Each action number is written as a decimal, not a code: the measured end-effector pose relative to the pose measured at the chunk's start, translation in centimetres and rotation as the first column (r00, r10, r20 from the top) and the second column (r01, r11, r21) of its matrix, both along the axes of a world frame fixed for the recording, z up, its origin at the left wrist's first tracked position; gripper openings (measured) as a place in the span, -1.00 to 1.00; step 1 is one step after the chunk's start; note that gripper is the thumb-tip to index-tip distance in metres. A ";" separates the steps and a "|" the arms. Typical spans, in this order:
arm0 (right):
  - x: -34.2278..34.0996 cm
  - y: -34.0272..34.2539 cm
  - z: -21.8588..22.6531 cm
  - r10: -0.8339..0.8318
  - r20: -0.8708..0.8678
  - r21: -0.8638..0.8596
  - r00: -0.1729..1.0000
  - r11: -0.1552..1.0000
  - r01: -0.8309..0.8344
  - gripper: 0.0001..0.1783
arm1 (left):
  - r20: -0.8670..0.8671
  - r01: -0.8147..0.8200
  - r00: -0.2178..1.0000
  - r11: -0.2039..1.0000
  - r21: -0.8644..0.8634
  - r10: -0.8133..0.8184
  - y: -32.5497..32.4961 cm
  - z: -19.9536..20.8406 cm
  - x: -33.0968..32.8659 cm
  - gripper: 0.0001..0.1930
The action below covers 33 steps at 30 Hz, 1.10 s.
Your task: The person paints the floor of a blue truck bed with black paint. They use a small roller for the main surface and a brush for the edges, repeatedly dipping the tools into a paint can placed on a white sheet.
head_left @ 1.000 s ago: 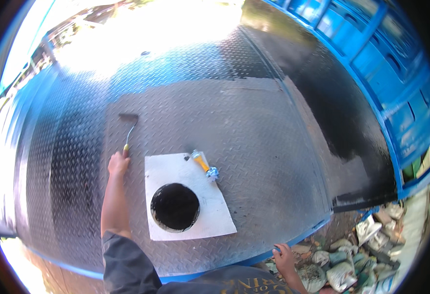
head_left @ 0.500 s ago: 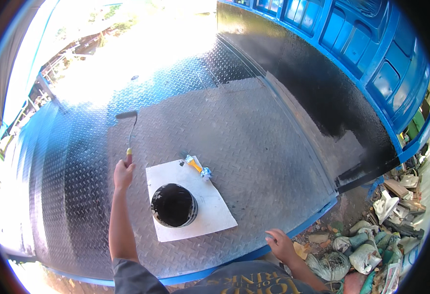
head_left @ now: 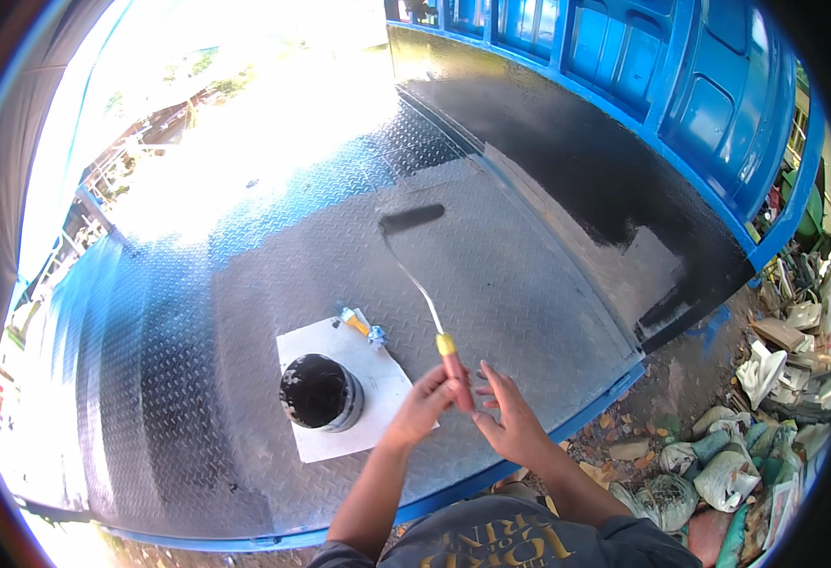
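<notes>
A paint roller [head_left: 450, 358] with a reddish handle, yellow collar and bent wire frame is gripped by my left hand [head_left: 423, 405], which is closed round the handle. Its dark sleeve is held over the bare grey part of the diamond-plate floor [head_left: 491, 303]; whether it touches the metal I cannot tell. Beside the handle's lower end is my right hand [head_left: 515, 426], fingers apart and holding nothing. To the left, a round bucket [head_left: 351, 402] with dark paint inside stands on a white board [head_left: 382, 374]. A yellow-handled brush [head_left: 354, 322], partly wrapped in bluish material, lies on the board's far edge.
Shiny black paint covers the floor's left and far parts. A side panel [head_left: 567, 161], mostly black, runs along the right below a blue slatted wall [head_left: 614, 57]. The floor ends at a blue front edge [head_left: 567, 417]. Sacks and scrap [head_left: 718, 473] lie on the ground at lower right.
My left hand has swung the roller from the left over to the middle. My right hand has come up and left, close to the handle. The view has shifted slightly.
</notes>
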State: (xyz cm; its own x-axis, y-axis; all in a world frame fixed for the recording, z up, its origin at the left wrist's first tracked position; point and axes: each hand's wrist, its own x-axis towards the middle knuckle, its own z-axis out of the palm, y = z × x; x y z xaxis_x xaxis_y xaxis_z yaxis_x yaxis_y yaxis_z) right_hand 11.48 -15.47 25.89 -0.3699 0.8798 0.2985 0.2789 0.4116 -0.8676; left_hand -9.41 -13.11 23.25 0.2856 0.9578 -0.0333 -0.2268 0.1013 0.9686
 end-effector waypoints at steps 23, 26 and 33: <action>0.9 4.8 11.7 0.070 0.447 0.094 0.892 0.988 -0.125 -0.54 | -0.576 -0.485 0.716 0.875 -0.006 0.393 -17.9 -11.0 -3.2 -0.43; -5.1 6.5 18.5 0.178 0.644 0.273 0.744 0.854 -0.442 -0.57 | -0.618 -0.699 0.539 0.713 0.051 0.573 -18.3 -12.3 -5.5 -0.28; -20.7 8.0 24.9 0.172 0.921 0.230 0.349 0.483 -0.845 -0.79 | -0.614 -0.855 0.221 0.453 0.253 0.758 -16.4 -16.1 -11.5 0.13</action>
State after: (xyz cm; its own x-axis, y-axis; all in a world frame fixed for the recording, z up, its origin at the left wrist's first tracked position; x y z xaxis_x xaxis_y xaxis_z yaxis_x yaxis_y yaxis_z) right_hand -9.24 -7.50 50.75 -0.9935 0.1045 -0.0450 0.1007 0.9918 0.0792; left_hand -20.96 -29.56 7.14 -0.7712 0.6352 0.0422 0.3187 0.3278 0.8894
